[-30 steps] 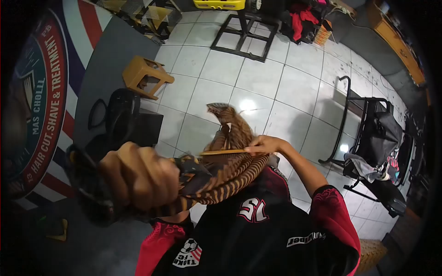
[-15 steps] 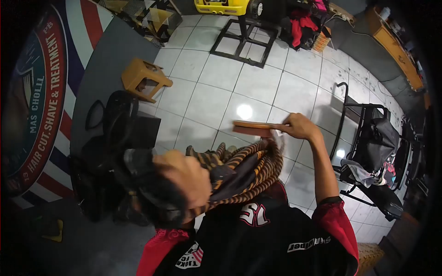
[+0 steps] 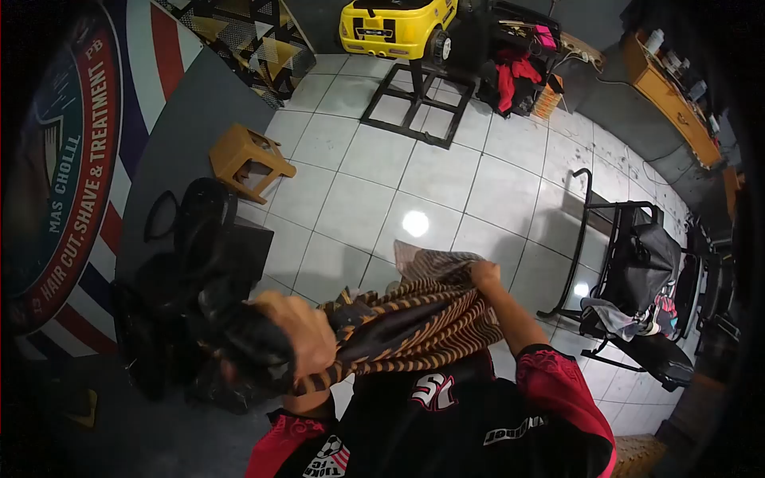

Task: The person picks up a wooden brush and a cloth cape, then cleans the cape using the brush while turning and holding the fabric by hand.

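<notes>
A brown-and-black striped barber cape [image 3: 422, 315] stretches from a seated person's neck across to my right hand [image 3: 486, 275]. That hand is closed on the far edge of the cape, and a thin-striped flap hangs out beyond it. The seated person's dark-haired head [image 3: 251, 346] is at the lower left, partly blurred. My left forearm [image 3: 311, 404] reaches up from its red sleeve toward the neck end of the cape. Its hand is hidden by the head and cloth, so its fingers cannot be seen.
A brown plastic stool [image 3: 251, 163] stands at the left on the tiled floor [image 3: 358, 199]. At the right is a black reclining chair frame [image 3: 586, 239] with a dark bag [image 3: 653, 247] on it. A yellow toy car [image 3: 390, 32] on a black metal base is at the back.
The wooden-handled brush in my right hand no longer shows. That hand has moved lower and now grips the cape, drawing it outward. The view has tilted slightly up.
</notes>
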